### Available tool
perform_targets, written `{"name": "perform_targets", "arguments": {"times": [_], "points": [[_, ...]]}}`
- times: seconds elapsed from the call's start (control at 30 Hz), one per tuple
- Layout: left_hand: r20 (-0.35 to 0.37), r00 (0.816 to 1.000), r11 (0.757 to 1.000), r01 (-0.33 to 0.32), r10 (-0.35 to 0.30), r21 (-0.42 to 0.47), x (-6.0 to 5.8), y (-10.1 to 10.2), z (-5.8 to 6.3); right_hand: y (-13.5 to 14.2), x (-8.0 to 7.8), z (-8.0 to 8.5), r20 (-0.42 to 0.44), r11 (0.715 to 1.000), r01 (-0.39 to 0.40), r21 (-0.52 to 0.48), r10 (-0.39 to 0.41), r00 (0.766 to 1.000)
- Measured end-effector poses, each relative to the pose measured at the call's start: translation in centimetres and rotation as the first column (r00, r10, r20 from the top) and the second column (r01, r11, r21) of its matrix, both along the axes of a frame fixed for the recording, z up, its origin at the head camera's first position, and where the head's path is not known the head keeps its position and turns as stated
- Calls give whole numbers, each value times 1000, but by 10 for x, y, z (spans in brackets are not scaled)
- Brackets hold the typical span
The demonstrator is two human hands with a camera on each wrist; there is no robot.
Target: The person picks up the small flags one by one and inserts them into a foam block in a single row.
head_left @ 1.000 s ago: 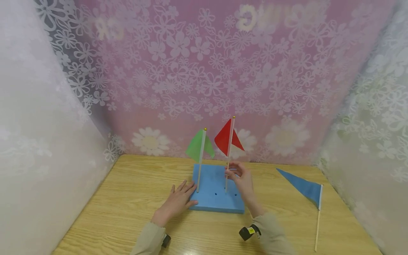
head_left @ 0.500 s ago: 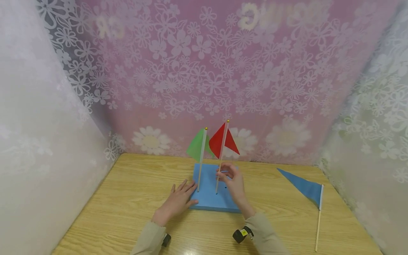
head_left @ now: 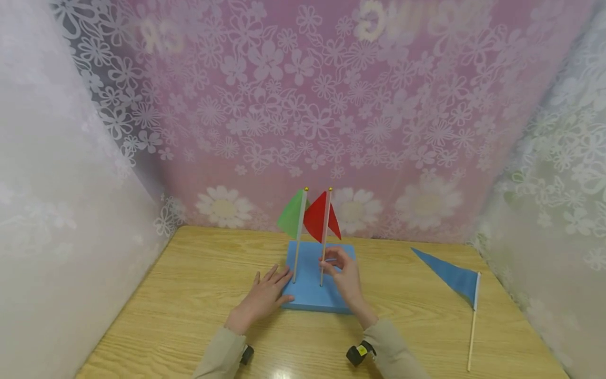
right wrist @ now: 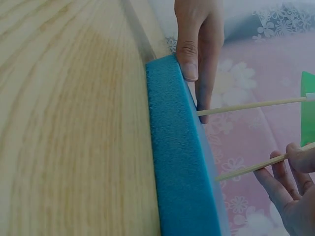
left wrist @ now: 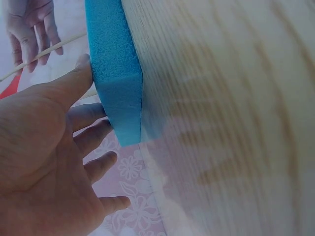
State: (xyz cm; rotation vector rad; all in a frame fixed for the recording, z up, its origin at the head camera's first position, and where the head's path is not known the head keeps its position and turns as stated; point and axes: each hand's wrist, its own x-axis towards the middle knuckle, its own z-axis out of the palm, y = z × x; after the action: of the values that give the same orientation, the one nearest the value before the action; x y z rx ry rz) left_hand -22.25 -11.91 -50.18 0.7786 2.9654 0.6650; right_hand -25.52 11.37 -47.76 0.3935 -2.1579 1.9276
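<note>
A blue foam block (head_left: 310,302) lies flat on the table. Toward its left side stands a green flag (head_left: 290,216) on a thin wooden stick, its foot in the foam. To the right of it, a red flag (head_left: 315,218) stands nearly upright, its stick's lower end at the block's top. My right hand (head_left: 347,279) pinches that stick low down between thumb and fingers, also visible in the right wrist view. With fingers spread and mostly straight, my left hand (head_left: 262,297) rests on the block's left edge; the left wrist view shows thumb and fingertips touching the foam (left wrist: 118,64).
A blue pennant flag (head_left: 454,279) on a wooden stick lies on the table (head_left: 402,295) at the right. Behind the table hangs a pink flowered curtain (head_left: 303,105), with pale flowered sides to left and right.
My right hand has carried the red flag leftward to a spot beside the green flag and lowered it, and its stick now stands straighter. The left hand stays on the block.
</note>
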Motion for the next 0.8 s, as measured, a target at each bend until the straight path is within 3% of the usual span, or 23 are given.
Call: {"name": "perform_targets", "arguments": {"times": [0.17, 0.4, 0.8], "points": [[-10, 1000, 1000, 3, -4, -5, -1, 0, 1, -1, 5, 3, 22, 1000, -6, 29, 5, 1000], [-11, 1000, 1000, 4, -4, -4, -1, 0, 3, 3, -2, -9, 43, 1000, 12, -5, -12, 999], [-3, 1000, 1000, 3, -3, -8, 0, 0, 0, 5, -3, -12, 44, 1000, 8, 10, -8, 999]]}}
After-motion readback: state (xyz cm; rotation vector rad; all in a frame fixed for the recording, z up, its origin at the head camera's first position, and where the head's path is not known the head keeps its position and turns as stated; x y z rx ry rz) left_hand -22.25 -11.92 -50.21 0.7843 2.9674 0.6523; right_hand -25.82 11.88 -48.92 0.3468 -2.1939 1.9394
